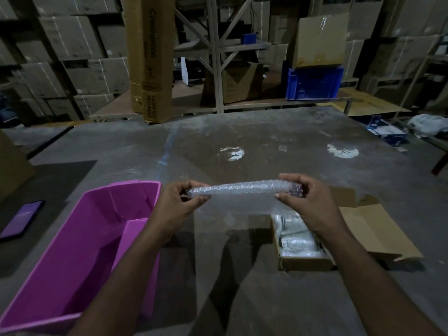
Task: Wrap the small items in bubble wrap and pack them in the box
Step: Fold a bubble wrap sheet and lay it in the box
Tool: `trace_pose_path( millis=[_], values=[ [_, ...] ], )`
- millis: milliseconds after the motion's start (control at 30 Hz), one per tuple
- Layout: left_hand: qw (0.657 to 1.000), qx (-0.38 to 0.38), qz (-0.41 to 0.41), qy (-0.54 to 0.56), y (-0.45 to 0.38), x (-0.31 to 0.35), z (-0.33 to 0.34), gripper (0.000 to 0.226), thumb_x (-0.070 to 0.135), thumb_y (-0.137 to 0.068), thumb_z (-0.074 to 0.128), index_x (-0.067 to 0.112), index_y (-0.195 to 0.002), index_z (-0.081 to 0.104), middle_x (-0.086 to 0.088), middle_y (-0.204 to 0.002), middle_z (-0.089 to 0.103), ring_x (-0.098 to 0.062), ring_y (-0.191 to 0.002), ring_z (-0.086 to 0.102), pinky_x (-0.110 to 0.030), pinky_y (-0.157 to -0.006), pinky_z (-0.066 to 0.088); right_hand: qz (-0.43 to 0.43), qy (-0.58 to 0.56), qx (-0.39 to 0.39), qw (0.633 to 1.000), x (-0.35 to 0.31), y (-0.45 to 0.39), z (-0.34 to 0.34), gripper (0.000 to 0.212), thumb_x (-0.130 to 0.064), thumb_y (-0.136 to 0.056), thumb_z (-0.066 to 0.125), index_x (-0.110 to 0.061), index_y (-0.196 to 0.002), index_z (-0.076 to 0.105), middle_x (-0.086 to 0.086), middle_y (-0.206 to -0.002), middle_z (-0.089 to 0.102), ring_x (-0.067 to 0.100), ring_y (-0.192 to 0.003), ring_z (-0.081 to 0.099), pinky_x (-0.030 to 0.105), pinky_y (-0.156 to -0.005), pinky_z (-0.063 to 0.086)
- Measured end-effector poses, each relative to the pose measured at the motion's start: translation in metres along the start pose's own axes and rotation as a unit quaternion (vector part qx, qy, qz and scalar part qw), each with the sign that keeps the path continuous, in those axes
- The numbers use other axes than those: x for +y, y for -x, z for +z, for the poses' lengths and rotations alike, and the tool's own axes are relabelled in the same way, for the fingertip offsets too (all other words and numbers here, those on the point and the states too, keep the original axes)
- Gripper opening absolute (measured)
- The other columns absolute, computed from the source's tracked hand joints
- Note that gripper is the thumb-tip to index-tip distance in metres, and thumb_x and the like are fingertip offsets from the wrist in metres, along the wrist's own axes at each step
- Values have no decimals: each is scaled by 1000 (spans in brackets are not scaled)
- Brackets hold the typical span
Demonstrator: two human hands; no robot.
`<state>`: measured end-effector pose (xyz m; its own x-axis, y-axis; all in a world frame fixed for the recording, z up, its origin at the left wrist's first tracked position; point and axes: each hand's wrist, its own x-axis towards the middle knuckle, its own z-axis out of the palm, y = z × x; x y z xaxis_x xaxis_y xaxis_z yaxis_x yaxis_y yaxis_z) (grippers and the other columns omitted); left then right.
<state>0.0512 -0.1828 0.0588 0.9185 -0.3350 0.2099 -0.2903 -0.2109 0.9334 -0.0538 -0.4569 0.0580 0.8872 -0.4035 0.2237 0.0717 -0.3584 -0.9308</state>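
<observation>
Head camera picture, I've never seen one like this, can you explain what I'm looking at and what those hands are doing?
There is no machine here. A person wears a camera on the head, so you look down over their own arms. The left hand and right hand each grip one end of a bubble-wrapped roll, held level above a grey table. On the table, a pink tub sits to the left and an open cardboard box, already holding wrapped items, to the right. A dark phone lies far left.
</observation>
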Motion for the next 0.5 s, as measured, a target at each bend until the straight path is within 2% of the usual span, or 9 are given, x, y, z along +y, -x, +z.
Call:
trace_pose_path(
  millis=[133,267,367,433,500],
  values=[
    [999,9,6,-38,-4,1,-2,10,11,-81,83,18,-86,78,1,-82,77,-5,-69,67,-18,-63,50,6,16,15,1000,1,-2,1,37,-20,-76,87,-23,-112,74,-4,-89,76,10,-78,72,21,-68,58],
    [998,27,20,-54,-8,-3,-3,10,22,-80,83,28,-84,76,-2,-99,70,-14,-88,68,-22,-72,53,-8,39,16,999,1,-3,2,15,-23,-78,85,-22,-89,74,-5,-87,71,11,-76,68,19,-66,55],
    [997,19,37,-59,-8,-2,-2,9,22,-89,74,28,-93,68,1,-115,58,-12,-101,61,-14,-75,51,-23,78,18,997,1,-6,3,17,-28,-79,85,-22,-79,69,-1,-96,58,12,-83,59,24,-72,49],
    [999,-20,29,-26,-6,1,-1,9,26,-98,64,23,-106,66,-1,-112,66,-15,-100,66,-19,-76,53,-9,44,4,999,2,-8,2,18,-30,-80,83,-20,-82,68,-5,-108,60,8,-97,59,25,-79,49],
    [999,-33,25,-13,-6,3,1,18,30,-101,58,15,-108,64,-7,-103,71,-17,-94,69,-27,-77,56,22,-36,-37,998,2,-10,0,24,-33,-82,80,-15,-94,70,-1,-116,66,15,-105,64,38,-89,55]
  ],
)
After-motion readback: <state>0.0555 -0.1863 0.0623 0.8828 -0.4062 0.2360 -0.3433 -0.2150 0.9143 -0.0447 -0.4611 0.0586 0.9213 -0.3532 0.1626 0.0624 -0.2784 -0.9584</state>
